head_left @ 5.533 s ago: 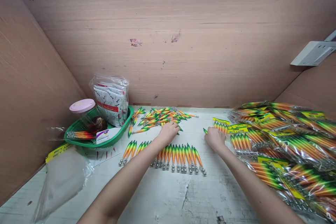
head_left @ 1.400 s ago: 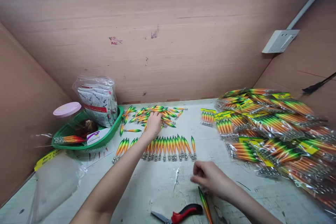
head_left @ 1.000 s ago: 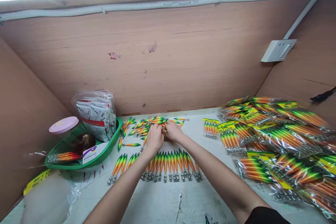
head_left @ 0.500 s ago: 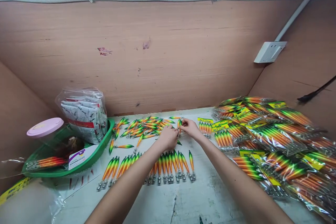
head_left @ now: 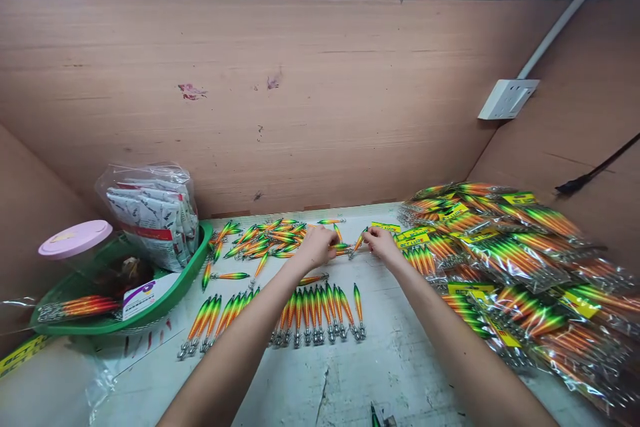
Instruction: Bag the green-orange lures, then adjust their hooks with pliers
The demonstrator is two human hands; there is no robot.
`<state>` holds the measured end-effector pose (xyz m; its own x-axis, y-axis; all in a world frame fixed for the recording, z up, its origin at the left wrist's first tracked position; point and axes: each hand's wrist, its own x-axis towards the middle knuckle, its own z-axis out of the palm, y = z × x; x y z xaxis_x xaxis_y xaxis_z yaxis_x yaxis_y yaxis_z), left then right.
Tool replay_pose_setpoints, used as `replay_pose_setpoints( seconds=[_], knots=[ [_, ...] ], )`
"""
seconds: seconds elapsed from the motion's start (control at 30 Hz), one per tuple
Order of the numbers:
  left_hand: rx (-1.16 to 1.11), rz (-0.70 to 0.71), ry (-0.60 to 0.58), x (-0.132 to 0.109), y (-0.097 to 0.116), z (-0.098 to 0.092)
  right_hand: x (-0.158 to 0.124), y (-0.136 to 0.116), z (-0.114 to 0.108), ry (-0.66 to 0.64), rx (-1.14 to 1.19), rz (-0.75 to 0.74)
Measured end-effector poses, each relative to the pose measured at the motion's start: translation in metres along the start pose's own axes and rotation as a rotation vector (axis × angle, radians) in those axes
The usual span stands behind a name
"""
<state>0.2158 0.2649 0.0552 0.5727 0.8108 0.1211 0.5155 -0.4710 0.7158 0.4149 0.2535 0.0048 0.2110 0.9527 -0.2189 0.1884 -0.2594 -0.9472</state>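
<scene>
both hands meet mid-frame, just above the neat row. the left hand [head_left: 317, 247] has its fingers curled in, thumb + forefinger nipped on a flat lure [head_left: 343, 247] that pts right. the right hand [head_left: 383, 245] is likewise nearly closed, fingertips nipped on a tilted lure [head_left: 359, 239]. the two lures sit almost tip to tip btw the hands, low over the tabletop [head_left: 400, 360]. i'd guess they're held by the plain end bc the other end carries a crown of hooks. they're small, so the exact grip is hard to tell.

counts:
- loose pile [head_left: 265, 240], upper-mid frame, left of the hands, lying every which way: approx 25-30, can't count exactly.
- neat row [head_left: 320, 307], below the hands, all parallel, hooks toward the bottom of the frame, prob so they don't snag: approx 11.
- second row [head_left: 217, 317], to its left: approx 7.
- 2 strays lie btw the pile and the rows.
- packed bags [head_left: 500, 253], heaped at right, overlapping: a dozen plus, too many to count.
- 1 green basket [head_left: 196, 267] at left holds 1 pink-lidded jar [head_left: 75, 240] + 1 sachet bag [head_left: 150, 210].
- 1 wall socket [head_left: 507, 99], upper right.
</scene>
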Motion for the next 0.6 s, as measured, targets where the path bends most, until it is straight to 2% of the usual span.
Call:
replay_pose_setpoints(
  seconds=[0.1, 0.2, 0.4, 0.6],
  knots=[
    [-0.311, -0.082, 0.151, -0.007, 0.004, -0.015, -0.004, -0.007, -0.008, -0.029, 0.085, -0.007],
    [-0.622, -0.141, 0.202, -0.028, 0.016, -0.022, -0.016, -0.019, -0.014, -0.098, 0.182, -0.042],
    [-1.002, -0.251, 0.116, -0.078, 0.046, -0.024, -0.079, -0.055, -0.022, -0.336, 0.362, -0.155],
    [-1.221, -0.318, -0.005, -0.102, 0.062, -0.018, -0.143, -0.081, -0.015, -0.550, 0.447, -0.183]
  ],
)
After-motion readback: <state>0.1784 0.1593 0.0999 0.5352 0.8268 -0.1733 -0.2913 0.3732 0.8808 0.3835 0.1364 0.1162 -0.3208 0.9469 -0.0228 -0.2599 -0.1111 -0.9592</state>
